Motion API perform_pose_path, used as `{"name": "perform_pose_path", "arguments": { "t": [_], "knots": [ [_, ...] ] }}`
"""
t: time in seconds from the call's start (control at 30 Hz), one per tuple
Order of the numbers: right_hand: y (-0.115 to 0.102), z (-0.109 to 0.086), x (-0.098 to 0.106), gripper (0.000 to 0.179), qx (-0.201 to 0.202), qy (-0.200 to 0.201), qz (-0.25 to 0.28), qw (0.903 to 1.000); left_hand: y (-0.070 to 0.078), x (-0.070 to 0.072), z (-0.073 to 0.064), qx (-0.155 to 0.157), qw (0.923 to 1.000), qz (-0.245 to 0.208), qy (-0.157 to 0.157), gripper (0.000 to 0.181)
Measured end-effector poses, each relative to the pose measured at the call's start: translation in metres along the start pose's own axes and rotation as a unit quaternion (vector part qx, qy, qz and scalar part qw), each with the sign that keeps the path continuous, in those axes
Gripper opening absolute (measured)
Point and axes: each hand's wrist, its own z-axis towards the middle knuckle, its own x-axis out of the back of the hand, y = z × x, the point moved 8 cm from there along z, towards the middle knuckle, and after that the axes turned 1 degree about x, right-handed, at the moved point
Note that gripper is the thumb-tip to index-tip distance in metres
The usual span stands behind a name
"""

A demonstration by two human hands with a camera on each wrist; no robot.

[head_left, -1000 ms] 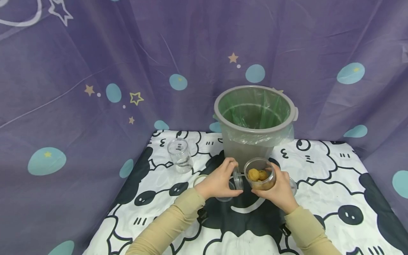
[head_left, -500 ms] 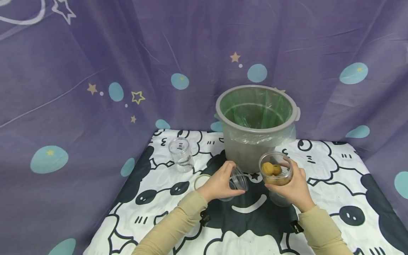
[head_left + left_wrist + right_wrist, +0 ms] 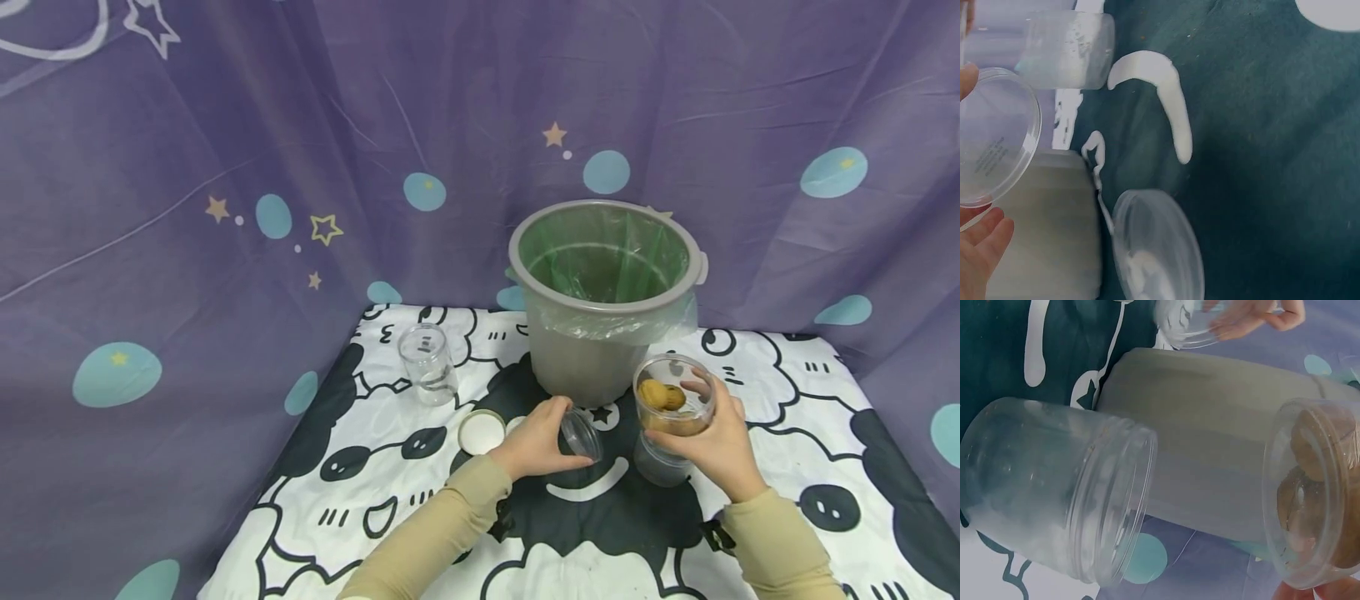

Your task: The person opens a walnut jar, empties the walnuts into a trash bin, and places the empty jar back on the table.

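Note:
My right hand (image 3: 708, 437) grips a clear plastic jar (image 3: 675, 427) holding brown, walnut-like balls (image 3: 662, 395); the jar's mouth is uncovered. An empty clear jar (image 3: 660, 465) stands on the cloth just below it, and in the right wrist view this lower jar (image 3: 1041, 487) appears beside the raised one (image 3: 1310, 500). With thumb and fingers, my left hand (image 3: 540, 442) pinches a clear round lid (image 3: 582, 435) by its edge, tilted, above the cloth. In the left wrist view the lid (image 3: 997, 137) shows faint print. Another shallow clear lid (image 3: 1157, 250) lies on the cloth below.
A grey bin (image 3: 581, 358) with a green-tinted liner stands behind my hands. Another clear jar (image 3: 427, 367) is at the far left. A gold-rimmed white lid (image 3: 482, 432) lies beside my left hand. A purple curtain (image 3: 480, 108) hangs behind the patterned cloth (image 3: 585, 575).
My right hand has carried the jar of walnut-like balls to the right, over the empty jar. My left hand has shifted slightly right with the lid, uncovering more of the gold-rimmed lid.

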Motion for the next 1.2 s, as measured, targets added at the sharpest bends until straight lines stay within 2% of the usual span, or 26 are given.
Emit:
{"name": "perform_pose_path", "arguments": {
  "t": [0.43,0.8,1.2],
  "knots": [
    [0.007,0.001,0.008,0.106,-0.016,-0.005,-0.004,0.9999,0.002,-0.024,0.013,-0.001,0.9998,0.009,-0.018,0.073],
    [0.010,0.002,0.011,0.111,-0.028,-0.008,-0.014,0.9995,0.000,-0.034,0.018,-0.018,0.9989,0.042,-0.006,0.072],
    [0.010,0.002,0.013,0.108,-0.037,-0.005,-0.022,0.9991,-0.012,-0.051,0.019,-0.014,0.9983,0.051,-0.022,0.080]
  ]
}}
